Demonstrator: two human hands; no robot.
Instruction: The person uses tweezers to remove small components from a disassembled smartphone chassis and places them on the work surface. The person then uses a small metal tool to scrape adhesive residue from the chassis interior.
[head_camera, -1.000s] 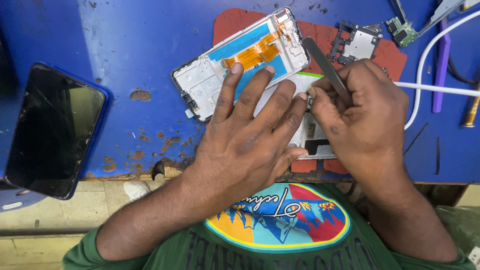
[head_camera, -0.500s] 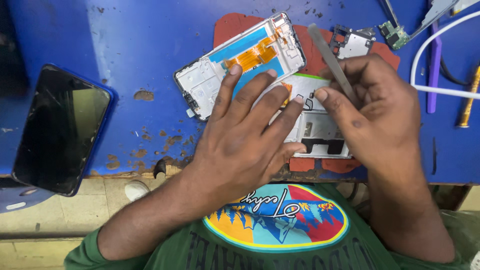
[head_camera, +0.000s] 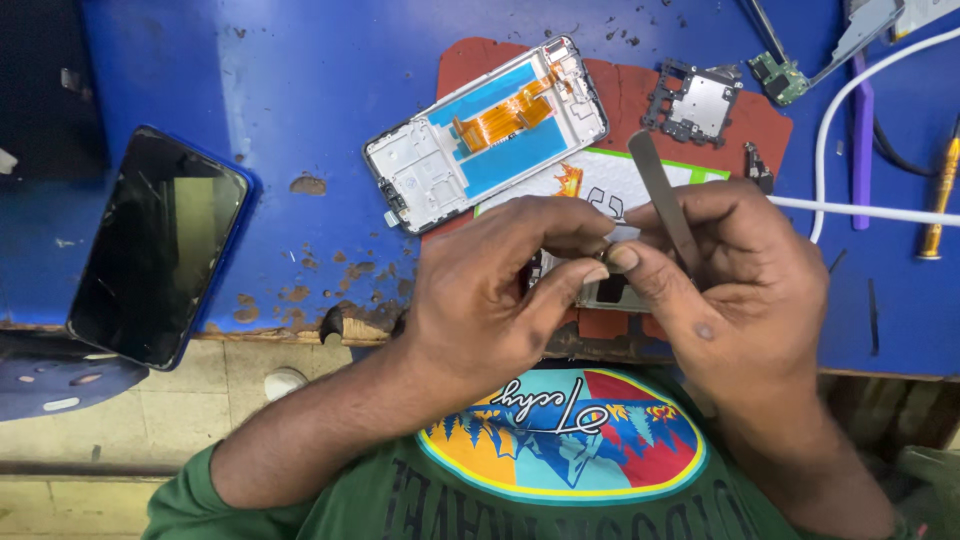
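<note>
Metal tweezers (head_camera: 662, 200) stick up out of the right hand (head_camera: 735, 270), fingers curled snug round them, while the left hand (head_camera: 500, 290) pinches some tiny part at its fingertips, too small to make out, right over the red mat (head_camera: 640, 90). Behind them lies an opened phone frame (head_camera: 487, 133) with an orange flex, a small board (head_camera: 697, 103) near it, and a dark phone (head_camera: 158, 245) off to the left on the blue bench (head_camera: 280, 90).

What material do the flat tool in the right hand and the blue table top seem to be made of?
Flat tool in the right hand: probably metal, a thin grey strip with a dull, brushed sheen. Table top: seemingly painted wood or board; the glossy blue coat is chipped, showing brown underneath near the front edge.
</note>
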